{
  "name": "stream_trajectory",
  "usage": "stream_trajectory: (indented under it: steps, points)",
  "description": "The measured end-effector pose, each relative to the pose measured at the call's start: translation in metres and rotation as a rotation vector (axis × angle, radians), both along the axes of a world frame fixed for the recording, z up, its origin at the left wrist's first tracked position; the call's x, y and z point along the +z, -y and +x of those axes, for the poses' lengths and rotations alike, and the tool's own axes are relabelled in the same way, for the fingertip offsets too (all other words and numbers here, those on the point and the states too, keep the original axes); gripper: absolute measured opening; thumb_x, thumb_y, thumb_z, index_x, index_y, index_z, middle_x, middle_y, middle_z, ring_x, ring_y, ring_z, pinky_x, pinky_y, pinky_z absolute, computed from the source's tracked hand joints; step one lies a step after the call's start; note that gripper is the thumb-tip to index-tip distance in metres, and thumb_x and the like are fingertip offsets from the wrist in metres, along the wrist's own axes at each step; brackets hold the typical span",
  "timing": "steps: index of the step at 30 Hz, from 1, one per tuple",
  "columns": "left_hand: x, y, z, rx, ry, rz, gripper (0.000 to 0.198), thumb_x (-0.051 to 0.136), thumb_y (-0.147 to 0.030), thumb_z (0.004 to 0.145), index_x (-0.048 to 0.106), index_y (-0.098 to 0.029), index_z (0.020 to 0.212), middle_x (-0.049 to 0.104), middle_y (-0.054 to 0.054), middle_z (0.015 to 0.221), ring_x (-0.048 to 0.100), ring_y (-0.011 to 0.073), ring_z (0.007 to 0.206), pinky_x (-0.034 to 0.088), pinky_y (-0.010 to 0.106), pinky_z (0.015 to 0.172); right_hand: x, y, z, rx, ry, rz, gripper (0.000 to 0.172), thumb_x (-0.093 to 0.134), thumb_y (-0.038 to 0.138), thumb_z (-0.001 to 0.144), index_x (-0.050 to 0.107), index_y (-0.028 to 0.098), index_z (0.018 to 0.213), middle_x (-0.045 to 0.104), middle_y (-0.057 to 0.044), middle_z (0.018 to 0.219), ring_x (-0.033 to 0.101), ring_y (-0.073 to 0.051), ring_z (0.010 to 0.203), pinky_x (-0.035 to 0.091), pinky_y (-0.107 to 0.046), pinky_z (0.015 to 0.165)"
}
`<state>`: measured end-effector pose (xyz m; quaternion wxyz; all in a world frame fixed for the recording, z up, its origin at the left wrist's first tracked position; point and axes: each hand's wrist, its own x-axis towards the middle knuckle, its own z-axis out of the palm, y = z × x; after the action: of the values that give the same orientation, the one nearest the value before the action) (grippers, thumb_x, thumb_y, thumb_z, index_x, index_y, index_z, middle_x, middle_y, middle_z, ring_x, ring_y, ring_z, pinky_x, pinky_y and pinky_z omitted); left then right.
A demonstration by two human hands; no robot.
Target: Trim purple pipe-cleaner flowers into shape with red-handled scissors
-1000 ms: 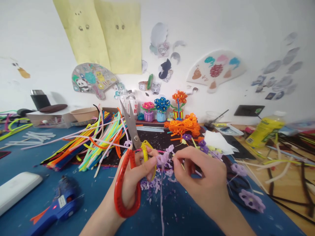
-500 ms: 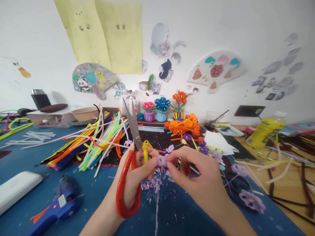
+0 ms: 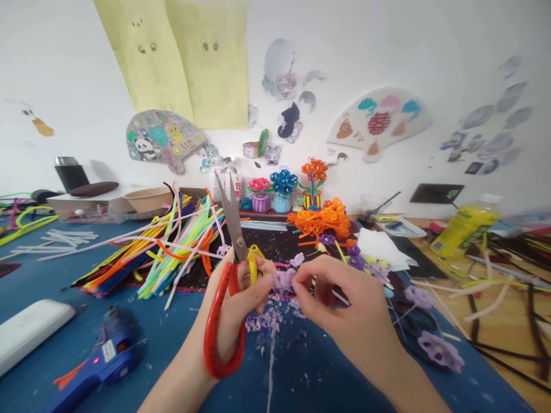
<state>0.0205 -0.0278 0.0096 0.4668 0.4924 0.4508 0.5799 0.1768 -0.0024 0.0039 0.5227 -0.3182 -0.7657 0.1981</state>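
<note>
Between my hands is a small lilac fuzzy flower piece (image 3: 283, 280), with a long lilac strand (image 3: 271, 355) hanging below it. My left hand (image 3: 241, 292) pinches the flower's left side between thumb and fingers. Hooked on that same hand are scissors (image 3: 224, 321) with red handles, their blades pointing up and slightly parted, and a short yellow piece (image 3: 253, 265) shows by the fingers. On the right side of the flower, my right hand (image 3: 344, 298) holds its edge between thumb and forefinger. Lilac scraps (image 3: 262, 321) lie on the blue mat beneath.
Colourful pipe cleaners (image 3: 172, 246) are heaped at left, beside a blue glue gun (image 3: 107, 355). Orange fuzzy pieces (image 3: 322, 221) and potted flowers (image 3: 283, 186) stand behind. Finished lilac flowers (image 3: 439, 351), white tissue (image 3: 383, 249) and a yellow bottle (image 3: 467, 226) are at right.
The hanging lilac strand has swung slightly left at its lower end. My left hand and the scissors have shifted very slightly; both hands keep their pinch on the flower piece.
</note>
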Motion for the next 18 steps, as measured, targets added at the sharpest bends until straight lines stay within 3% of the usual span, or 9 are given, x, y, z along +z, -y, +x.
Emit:
stream_trajectory:
  steps: [6,18]
  points:
    - [0.0009,-0.0012,-0.0012,0.009,0.032,-0.046,0.031,0.067,-0.038,0.069,0.049,-0.017,0.081,0.042,-0.008,0.049,0.037,0.0082,0.047,0.030,0.023,0.049,0.0024,0.0013,0.0034,-0.020,-0.005,-0.101,0.010,0.060,0.011,0.077,0.060,0.020,0.073,0.054,0.006,0.060,0.043,-0.006,0.046,0.035,-0.015,0.042]
    - [-0.0005,0.0011,0.0024,0.010,0.030,-0.019,0.032,0.067,-0.037,0.071,0.043,-0.020,0.084,0.050,-0.007,0.061,0.038,0.0062,0.046,0.031,0.022,0.047,-0.0034,-0.0017,0.0015,0.015,0.084,-0.055,0.008,0.059,0.013,0.079,0.062,0.021,0.077,0.058,0.005,0.066,0.045,-0.007,0.049,0.035,-0.019,0.046]
